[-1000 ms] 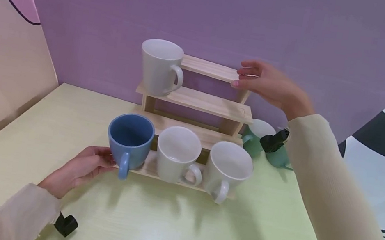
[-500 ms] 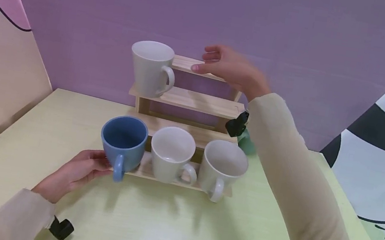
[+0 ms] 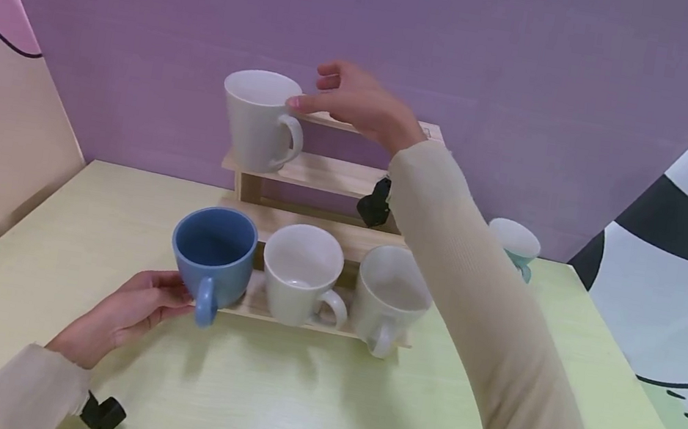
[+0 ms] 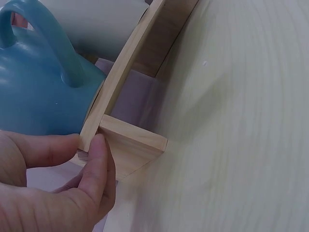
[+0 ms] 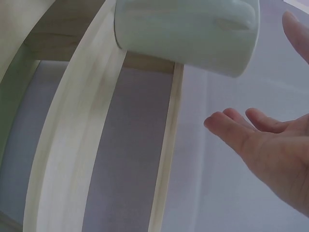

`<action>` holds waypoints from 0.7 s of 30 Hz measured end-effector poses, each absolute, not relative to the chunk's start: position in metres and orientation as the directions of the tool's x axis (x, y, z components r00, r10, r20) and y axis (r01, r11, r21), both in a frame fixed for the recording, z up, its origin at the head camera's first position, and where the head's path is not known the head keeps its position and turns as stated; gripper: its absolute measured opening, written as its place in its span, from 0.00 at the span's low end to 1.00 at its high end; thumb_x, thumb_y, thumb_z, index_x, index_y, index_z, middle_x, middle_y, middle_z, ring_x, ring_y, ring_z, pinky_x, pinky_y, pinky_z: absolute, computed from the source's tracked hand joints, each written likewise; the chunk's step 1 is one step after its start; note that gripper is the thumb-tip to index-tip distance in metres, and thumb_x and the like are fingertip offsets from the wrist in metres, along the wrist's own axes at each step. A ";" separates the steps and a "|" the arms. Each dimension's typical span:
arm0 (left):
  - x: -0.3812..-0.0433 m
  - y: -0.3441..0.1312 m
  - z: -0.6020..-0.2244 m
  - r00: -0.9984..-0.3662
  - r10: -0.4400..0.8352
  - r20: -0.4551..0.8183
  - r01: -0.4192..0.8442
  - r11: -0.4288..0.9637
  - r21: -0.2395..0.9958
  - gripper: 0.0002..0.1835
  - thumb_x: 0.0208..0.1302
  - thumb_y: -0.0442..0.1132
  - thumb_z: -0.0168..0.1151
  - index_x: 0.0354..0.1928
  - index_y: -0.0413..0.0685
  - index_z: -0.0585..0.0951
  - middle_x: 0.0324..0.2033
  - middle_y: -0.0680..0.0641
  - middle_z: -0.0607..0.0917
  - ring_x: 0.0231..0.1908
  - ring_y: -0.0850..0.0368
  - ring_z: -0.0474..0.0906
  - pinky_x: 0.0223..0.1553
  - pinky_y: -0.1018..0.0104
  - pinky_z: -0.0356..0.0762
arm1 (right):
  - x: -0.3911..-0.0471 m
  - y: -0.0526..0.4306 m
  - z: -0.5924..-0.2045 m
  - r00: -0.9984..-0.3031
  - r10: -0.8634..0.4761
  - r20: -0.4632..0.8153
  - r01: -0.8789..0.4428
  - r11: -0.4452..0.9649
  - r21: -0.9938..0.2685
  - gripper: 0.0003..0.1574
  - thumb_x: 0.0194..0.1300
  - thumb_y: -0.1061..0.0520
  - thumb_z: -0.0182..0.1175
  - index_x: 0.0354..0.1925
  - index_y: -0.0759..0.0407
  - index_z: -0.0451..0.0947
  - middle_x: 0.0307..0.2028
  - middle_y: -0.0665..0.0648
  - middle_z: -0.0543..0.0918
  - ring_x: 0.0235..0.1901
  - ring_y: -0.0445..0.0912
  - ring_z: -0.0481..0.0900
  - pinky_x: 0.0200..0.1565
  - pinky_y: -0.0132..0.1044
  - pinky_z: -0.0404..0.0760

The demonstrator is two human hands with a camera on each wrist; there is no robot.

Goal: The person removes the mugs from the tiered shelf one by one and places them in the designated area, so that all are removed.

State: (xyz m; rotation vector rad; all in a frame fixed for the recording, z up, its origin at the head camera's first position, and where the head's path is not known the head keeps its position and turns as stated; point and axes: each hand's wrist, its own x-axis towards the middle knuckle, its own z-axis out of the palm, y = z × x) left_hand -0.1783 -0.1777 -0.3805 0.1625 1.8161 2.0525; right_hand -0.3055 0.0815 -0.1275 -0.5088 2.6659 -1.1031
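A tiered wooden rack (image 3: 336, 176) stands against the purple wall. At its lowest tier, my left hand (image 3: 121, 318) pinches the left end of the board between thumb and fingers, beside a blue mug (image 3: 208, 272); the left wrist view shows this grip on the shelf edge (image 4: 94, 118). Two white mugs share that tier, one in the middle (image 3: 297, 278) and one at the right (image 3: 388, 295). Higher up, another white mug (image 3: 251, 130) stands at the left. My right hand (image 3: 361, 102) is beside its rim, fingers spread; the right wrist view shows a gap between the hand and this mug (image 5: 188, 34).
A green mug with a white inside (image 3: 516, 244) stands on the table behind my right sleeve (image 3: 473, 286). The pale table (image 3: 263, 395) runs out in front of the rack. A panda picture (image 3: 668, 278) covers the wall at the right.
My right hand has moved left along the top of the rack to the upper white mug. My left hand keeps its pinch on the lowest board. The head view has shifted slightly.
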 end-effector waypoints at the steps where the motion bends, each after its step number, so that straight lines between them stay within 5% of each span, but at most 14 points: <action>1: -0.178 -0.178 -0.380 -0.916 0.364 -0.171 -0.214 -0.082 0.973 0.27 0.64 0.23 0.47 0.65 0.19 0.56 0.41 0.54 0.79 0.40 0.64 0.81 0.50 0.70 0.80 | -0.306 0.079 -0.128 -0.919 -0.389 -0.069 -0.223 0.656 -0.721 0.56 0.56 0.44 0.67 0.73 0.52 0.48 0.71 0.52 0.58 0.67 0.45 0.61 0.68 0.36 0.65; 12: -0.178 -0.176 -0.381 -0.912 0.368 -0.183 -0.225 -0.076 0.971 0.28 0.65 0.23 0.47 0.65 0.21 0.55 0.41 0.53 0.79 0.40 0.63 0.81 0.50 0.69 0.80 | -0.314 0.060 -0.135 -0.919 -0.386 -0.075 -0.203 0.629 -0.750 0.56 0.55 0.45 0.68 0.72 0.56 0.48 0.69 0.54 0.60 0.65 0.45 0.62 0.68 0.36 0.65; 21: -0.173 -0.186 -0.383 -0.919 0.345 -0.192 -0.228 -0.069 0.971 0.29 0.64 0.23 0.46 0.66 0.21 0.53 0.41 0.53 0.77 0.40 0.63 0.80 0.49 0.70 0.81 | -0.319 0.044 -0.145 -0.867 -0.497 -0.045 -0.257 0.522 -0.813 0.50 0.54 0.51 0.67 0.68 0.61 0.54 0.61 0.57 0.67 0.56 0.44 0.69 0.57 0.32 0.74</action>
